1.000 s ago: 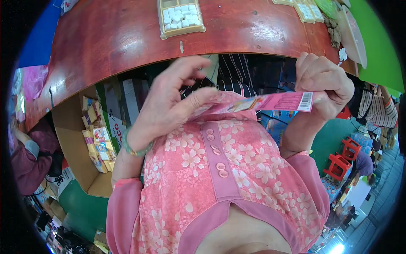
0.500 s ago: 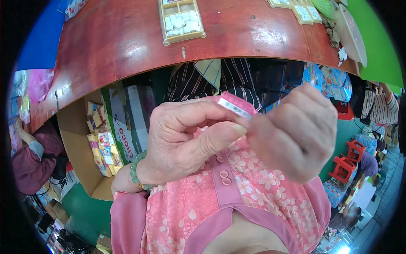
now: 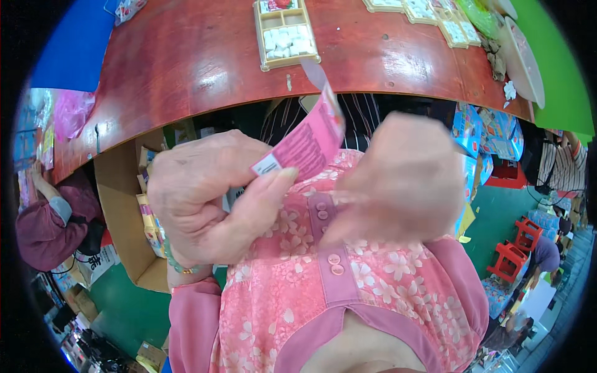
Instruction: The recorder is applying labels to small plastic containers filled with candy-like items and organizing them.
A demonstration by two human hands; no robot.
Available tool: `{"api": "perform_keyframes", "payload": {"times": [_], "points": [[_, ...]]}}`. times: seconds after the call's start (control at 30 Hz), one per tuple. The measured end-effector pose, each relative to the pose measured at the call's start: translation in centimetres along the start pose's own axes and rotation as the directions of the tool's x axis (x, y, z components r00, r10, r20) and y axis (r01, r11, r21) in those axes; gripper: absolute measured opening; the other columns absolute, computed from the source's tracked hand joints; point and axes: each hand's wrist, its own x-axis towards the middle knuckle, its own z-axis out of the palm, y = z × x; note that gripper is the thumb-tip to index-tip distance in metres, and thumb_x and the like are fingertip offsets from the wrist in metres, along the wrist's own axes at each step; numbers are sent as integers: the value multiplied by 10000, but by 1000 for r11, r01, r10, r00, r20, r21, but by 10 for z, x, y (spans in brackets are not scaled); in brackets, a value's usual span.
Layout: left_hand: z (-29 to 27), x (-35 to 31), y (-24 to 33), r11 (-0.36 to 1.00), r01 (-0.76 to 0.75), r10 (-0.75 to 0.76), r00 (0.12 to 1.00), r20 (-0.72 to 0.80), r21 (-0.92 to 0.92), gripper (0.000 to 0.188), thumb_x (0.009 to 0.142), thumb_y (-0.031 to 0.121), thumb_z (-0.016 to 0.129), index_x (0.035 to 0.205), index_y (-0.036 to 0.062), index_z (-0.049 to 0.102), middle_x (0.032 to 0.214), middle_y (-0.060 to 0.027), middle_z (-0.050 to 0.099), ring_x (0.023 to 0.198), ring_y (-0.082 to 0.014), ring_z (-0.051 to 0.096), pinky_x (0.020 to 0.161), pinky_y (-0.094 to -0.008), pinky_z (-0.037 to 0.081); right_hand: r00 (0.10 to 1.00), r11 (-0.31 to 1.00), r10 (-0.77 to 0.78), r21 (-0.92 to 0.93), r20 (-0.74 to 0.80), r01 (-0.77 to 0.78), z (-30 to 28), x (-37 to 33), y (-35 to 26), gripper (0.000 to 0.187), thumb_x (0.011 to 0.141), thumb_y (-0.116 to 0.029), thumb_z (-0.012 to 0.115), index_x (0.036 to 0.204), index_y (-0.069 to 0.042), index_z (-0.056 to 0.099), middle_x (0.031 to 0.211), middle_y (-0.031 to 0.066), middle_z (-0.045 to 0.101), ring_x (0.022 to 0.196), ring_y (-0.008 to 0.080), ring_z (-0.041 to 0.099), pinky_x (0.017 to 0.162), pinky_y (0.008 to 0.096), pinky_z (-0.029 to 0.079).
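Note:
My left hand (image 3: pixel 214 199) pinches the lower corner of a pink printed label (image 3: pixel 308 146) between thumb and forefinger, in front of my chest. The label bends upward, and its pale, narrow upper end stands before the table edge. To the right, apart from the label, is my right hand (image 3: pixel 401 180); motion smears its fingers, so I cannot make out whether it holds anything. Beyond the label, a yellowish divided tray (image 3: pixel 283 63) sits on the table with white wrapped-looking pieces (image 3: pixel 287 42) in its near compartment.
The reddish wooden table (image 3: pixel 199 68) curves across the top. More filled trays (image 3: pixel 420 9) stand at its far right, near a white round lid-like thing (image 3: pixel 522 59). Below left is a cardboard box (image 3: pixel 118 211) of small packets. Red stools (image 3: pixel 510 261) and other people are at right.
My right hand has come away from the label and sits slightly left of before. My left hand has moved left, and the label now shows spread out rather than edge-on between both hands.

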Motion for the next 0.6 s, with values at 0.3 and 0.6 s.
{"api": "perform_keyframes", "payload": {"times": [0.3,0.6], "points": [[-14,10,-18,893,-28,5,999,-52,-449,93,631,23,668,641,-49,610,625,-158,626,518,-218,582,475,-291,443,772,296,606,846,192,-444,27,-39,84,677,936,-515,397,1261,77,439,1184,196,565,1087,227,567,937,345,431],[-40,4,-60,898,36,16,993,114,-438,170,718,112,667,745,-53,635,662,-146,634,561,-207,581,549,-302,441,756,-7,615,961,222,-277,33,-30,92,283,914,-174,561,1089,48,563,967,113,645,899,168,638,802,287,509]]}}
